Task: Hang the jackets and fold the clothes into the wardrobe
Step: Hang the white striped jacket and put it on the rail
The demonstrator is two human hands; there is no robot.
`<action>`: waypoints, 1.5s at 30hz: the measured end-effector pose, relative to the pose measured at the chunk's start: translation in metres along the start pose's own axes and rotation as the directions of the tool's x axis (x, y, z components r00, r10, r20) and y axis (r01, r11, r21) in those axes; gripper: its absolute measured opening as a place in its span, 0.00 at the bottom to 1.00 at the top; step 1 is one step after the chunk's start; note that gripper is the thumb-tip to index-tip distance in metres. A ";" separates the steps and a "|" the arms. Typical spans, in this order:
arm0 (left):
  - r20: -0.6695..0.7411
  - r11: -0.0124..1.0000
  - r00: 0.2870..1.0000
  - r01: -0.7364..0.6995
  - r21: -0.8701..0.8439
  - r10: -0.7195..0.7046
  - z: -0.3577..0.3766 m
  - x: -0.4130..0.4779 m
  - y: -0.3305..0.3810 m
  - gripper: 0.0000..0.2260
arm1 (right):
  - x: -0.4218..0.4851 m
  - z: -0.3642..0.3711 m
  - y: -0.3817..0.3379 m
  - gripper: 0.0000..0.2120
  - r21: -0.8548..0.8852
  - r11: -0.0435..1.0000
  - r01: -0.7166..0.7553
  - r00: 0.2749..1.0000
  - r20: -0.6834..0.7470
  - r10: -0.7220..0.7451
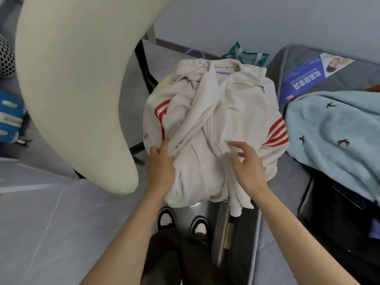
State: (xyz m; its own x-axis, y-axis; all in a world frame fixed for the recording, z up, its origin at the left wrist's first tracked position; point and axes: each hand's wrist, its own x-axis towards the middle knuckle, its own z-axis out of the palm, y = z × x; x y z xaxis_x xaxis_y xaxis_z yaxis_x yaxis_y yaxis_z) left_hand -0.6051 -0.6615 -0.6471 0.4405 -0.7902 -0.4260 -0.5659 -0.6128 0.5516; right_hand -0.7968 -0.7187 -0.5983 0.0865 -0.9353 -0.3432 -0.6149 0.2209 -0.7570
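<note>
Single head-worn wide view, facing steeply down, close over both forearms, feet below

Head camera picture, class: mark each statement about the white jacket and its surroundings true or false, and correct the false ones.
1. The white jacket has red stripes on its sleeves. True.
2. A purple hanger is inside the jacket's collar. True.
3. The right hand holds a black jacket. False: its fingers are spread over the white jacket's zip edge.
4. The light blue garment lies left of the jacket. False: it lies to the right.
5. The left hand touches the jacket. True.
</note>
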 end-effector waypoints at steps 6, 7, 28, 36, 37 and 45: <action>-0.138 0.975 0.974 -0.160 0.157 0.182 0.004 -0.047 0.047 0.12 | 0.009 -0.010 -0.033 0.27 -0.168 0.891 0.422 0.898 0.208 -0.387; -0.124 0.965 0.966 -0.206 0.164 0.227 0.007 -0.055 0.057 0.12 | 0.014 -0.012 -0.038 0.28 -0.258 0.848 0.464 0.876 0.274 -0.396; 0.137 0.930 0.989 -0.108 0.351 0.063 -0.001 -0.091 0.007 0.10 | 0.039 -0.043 -0.053 0.12 0.567 0.820 -0.079 0.993 -0.028 0.115; -0.193 0.940 0.977 -0.149 -0.307 0.091 -0.015 -0.069 0.103 0.14 | 0.061 -0.057 -0.070 0.17 0.705 0.661 -0.256 0.938 0.345 -0.005; -0.159 0.938 0.978 -0.175 -0.298 0.132 -0.014 -0.058 0.112 0.15 | 0.059 -0.062 -0.063 0.17 0.655 0.714 -0.246 0.946 0.323 0.030; 0.019 0.859 0.965 -0.225 -0.460 0.263 0.046 -0.046 0.084 0.34 | 0.003 -0.061 0.057 0.17 -0.094 0.975 -0.204 0.917 0.331 0.223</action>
State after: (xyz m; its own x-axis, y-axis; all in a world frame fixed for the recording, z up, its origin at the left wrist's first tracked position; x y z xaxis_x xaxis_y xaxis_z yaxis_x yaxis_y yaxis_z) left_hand -0.7049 -0.6767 -0.6143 0.2631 -0.9234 -0.2794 -0.2645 -0.3475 0.8996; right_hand -0.8797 -0.7255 -0.6087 0.2015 -0.7164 -0.6680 -0.6903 0.3800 -0.6157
